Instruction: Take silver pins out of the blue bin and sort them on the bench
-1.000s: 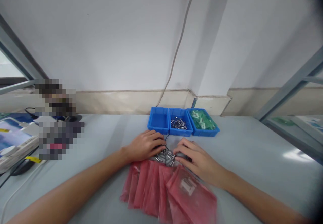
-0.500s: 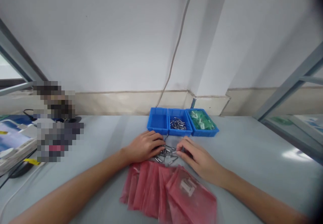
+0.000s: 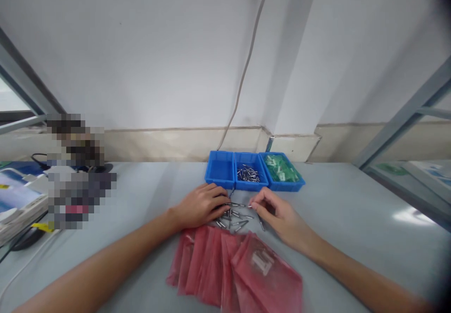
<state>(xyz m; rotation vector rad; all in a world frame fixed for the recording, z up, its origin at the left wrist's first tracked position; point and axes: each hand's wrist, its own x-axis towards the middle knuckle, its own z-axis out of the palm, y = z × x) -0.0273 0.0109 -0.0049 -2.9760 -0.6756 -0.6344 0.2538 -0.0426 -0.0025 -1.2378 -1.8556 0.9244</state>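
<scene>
A loose pile of small metal rods [image 3: 232, 214] lies on the grey table between my hands. My left hand [image 3: 204, 205] rests palm down at the pile's left edge, fingers lightly bent and thumb apart, with some fingertips over the rods. At the right side of the pile, my right hand [image 3: 276, 213] pinches the end of a thin metal rod between thumb and forefinger. One separate rod [image 3: 261, 223] lies just below the right fingers. Nearer me, several red plastic bags [image 3: 211, 266] overlap in a fan; the rightmost bag [image 3: 278, 275] bears a white label.
Behind the pile stand three blue bins: an empty left bin [image 3: 220, 183], a middle bin [image 3: 250, 186] with metal rods, and a right bin [image 3: 299, 186] with green bags. A power strip [image 3: 24, 219] and cables lie far left. A wall [image 3: 158, 68] rises behind.
My right hand has shifted slightly right, and a separate rod now shows beneath its fingers. Some rods in the pile lie differently. My left hand stays almost still.
</scene>
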